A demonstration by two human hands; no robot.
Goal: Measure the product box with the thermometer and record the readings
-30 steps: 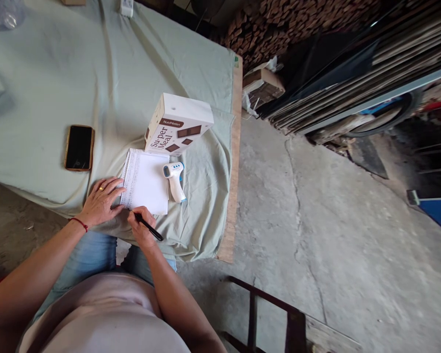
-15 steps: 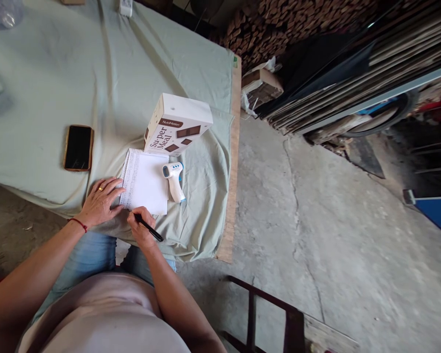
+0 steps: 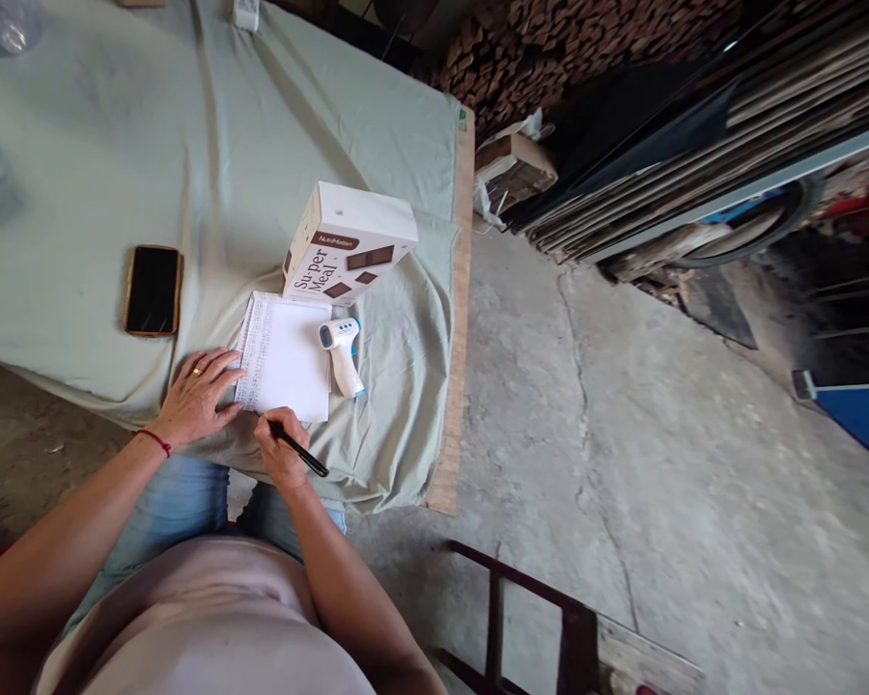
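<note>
A white sheet of paper [image 3: 296,362] lies on the cloth, with rows of handwriting along its left side. My left hand [image 3: 199,396] rests flat with fingers spread, its fingertips on the paper's left edge. At the lower edge of the sheet, my right hand [image 3: 282,452] is closed around a black pen [image 3: 300,450], whose tip meets the paper near the last lines of writing. To the right of the sheet lies a white and blue infrared thermometer [image 3: 344,357]. A white "Super Meal" box [image 3: 351,241] stands just beyond the paper.
A phone in a brown case [image 3: 154,290] lies left of the paper on the green tablecloth [image 3: 94,174]. The table's bare wooden edge [image 3: 455,386] runs along the right. A dark metal frame [image 3: 521,598] stands on the concrete floor [image 3: 536,425]. Firewood [image 3: 550,48] is stacked behind.
My right hand with the pen has shifted slightly to the right along the paper's lower edge. My left hand stays in place.
</note>
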